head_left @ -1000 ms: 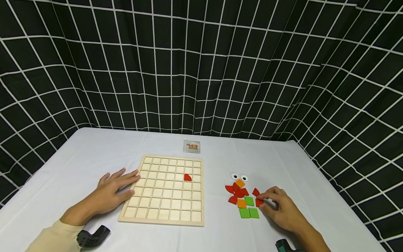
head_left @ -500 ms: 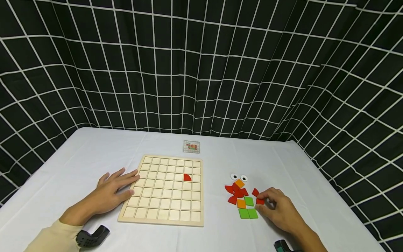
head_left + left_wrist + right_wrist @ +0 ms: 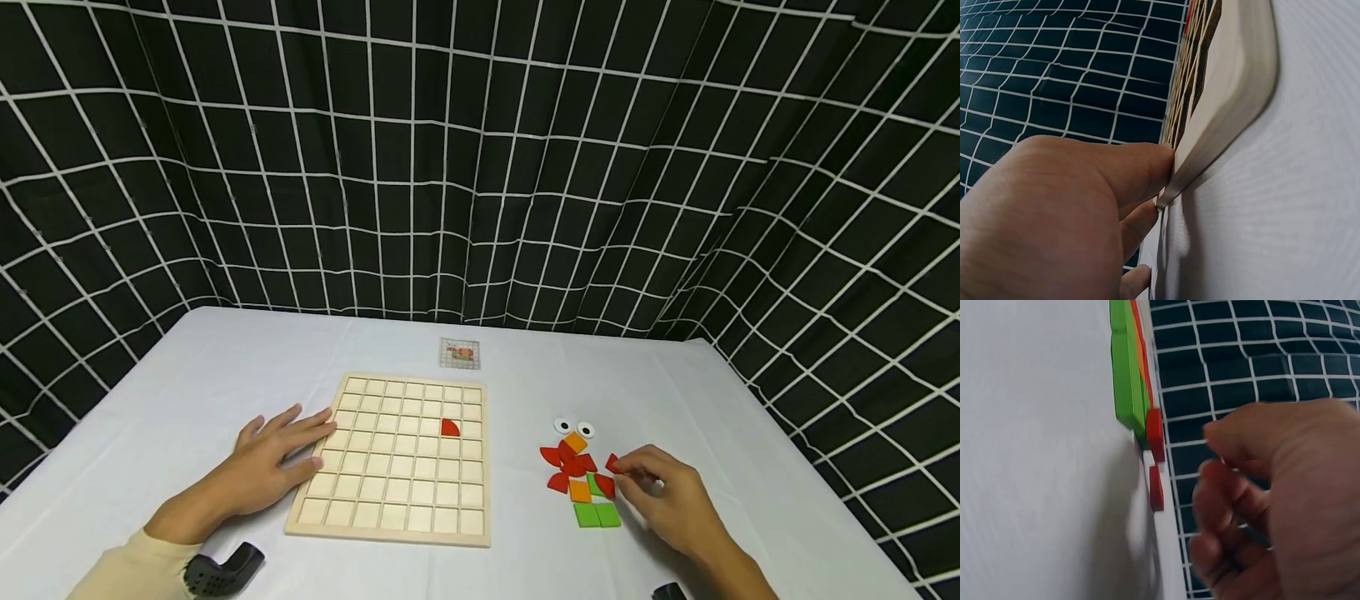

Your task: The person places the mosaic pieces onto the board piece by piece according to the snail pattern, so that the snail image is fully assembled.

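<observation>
My left hand [image 3: 273,462] rests with spread fingers on the left edge of a wooden grid board [image 3: 401,471]; in the left wrist view its thumb touches the board's side [image 3: 1235,94]. One red quarter-circle piece [image 3: 450,427] lies in a cell of the board. My right hand [image 3: 671,496] hovers beside the loose pieces, thumb and fingers loosely bent. Nothing shows between them in the right wrist view. Near its fingertips are a red piece [image 3: 605,487], partly over a green square [image 3: 592,483], and another small red piece [image 3: 612,463].
Right of the board lie several red pieces [image 3: 573,465], orange squares [image 3: 581,492], green squares [image 3: 587,515] and two eye discs [image 3: 562,426]. A small picture card [image 3: 460,353] lies behind the board. Black gridded curtains [image 3: 420,167] surround the white table [image 3: 300,342].
A red piece under my right fingers has shifted left onto the green square, and the fingers have come off it toward the smaller red piece. The left hand stays put; the view has tilted slightly.
</observation>
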Tool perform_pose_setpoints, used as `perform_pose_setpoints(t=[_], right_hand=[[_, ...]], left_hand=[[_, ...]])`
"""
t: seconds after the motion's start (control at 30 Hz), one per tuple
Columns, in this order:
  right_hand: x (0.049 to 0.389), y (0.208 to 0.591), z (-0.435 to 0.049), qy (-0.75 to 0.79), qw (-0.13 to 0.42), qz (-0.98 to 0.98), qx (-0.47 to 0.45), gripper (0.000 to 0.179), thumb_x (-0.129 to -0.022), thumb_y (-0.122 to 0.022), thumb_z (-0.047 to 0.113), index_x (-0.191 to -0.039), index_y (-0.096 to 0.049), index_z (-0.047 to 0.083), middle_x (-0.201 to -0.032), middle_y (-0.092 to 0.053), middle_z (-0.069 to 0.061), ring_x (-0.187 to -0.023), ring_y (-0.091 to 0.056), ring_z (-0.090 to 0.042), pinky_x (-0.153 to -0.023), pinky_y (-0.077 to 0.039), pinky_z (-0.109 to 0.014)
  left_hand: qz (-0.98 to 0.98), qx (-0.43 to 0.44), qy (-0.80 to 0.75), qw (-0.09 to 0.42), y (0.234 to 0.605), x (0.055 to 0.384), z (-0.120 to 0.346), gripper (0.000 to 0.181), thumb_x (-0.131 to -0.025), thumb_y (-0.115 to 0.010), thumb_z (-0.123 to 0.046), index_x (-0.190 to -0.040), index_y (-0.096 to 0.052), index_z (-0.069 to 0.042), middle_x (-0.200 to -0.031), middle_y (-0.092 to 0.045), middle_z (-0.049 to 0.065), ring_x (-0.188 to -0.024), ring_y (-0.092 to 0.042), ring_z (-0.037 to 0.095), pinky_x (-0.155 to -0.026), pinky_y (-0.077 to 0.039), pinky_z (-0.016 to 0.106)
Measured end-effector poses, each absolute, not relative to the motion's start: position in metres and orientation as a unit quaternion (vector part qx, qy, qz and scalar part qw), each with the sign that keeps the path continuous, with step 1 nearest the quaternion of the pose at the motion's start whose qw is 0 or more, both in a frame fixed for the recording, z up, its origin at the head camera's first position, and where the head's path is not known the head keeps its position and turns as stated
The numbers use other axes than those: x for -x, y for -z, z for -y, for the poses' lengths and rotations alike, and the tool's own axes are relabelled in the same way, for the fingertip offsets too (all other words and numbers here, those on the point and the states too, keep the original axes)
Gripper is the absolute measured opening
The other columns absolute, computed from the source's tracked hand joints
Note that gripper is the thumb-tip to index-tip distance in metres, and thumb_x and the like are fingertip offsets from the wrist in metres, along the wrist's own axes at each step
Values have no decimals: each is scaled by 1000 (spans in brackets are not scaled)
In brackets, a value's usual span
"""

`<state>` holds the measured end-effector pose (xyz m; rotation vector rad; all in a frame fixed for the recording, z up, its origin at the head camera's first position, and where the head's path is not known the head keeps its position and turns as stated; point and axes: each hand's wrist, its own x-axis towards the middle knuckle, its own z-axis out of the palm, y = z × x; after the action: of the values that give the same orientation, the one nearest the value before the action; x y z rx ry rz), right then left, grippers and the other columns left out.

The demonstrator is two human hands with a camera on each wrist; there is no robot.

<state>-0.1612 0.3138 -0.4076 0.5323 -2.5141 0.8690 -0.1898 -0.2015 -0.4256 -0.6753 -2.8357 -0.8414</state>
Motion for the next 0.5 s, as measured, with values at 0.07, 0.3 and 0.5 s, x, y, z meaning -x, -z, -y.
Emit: perform_pose_setpoints(t=[0.07, 0.3, 0.5], right_hand=[[163, 408, -312, -309, 199, 911, -185, 25, -72, -81, -4, -88, -73, 13, -86, -64, 8, -70, -53, -10, -60, -44, -20], [162, 411, -310, -285, 153, 935, -142, 18, -76, -83, 14, -91, -74, 16, -80, -55, 14, -72, -48, -11, -60, -40, -23], [160, 412, -311, -271, 132, 946, -121, 15, -79, -80, 12, -92, -74, 16, -79, -53, 14, -71, -47, -11, -59, -40, -24]], left_hand=[[934, 221, 275, 55, 424, 189, 202, 46, -95, -60, -34, -134, -59, -11, -146, -44, 9, -136, -23, 47, -100, -4, 70], [934, 224, 272, 55, 424, 189, 203, 47, -95, -60, -35, -135, -58, -11, -146, -44, 10, -136, -24, 47, -100, -4, 70], [935, 225, 271, 50, 425, 190, 200, 46, -95, -60, -35, -135, -58, -11, -147, -43, 10, -136, -24, 47, -100, -4, 70]])
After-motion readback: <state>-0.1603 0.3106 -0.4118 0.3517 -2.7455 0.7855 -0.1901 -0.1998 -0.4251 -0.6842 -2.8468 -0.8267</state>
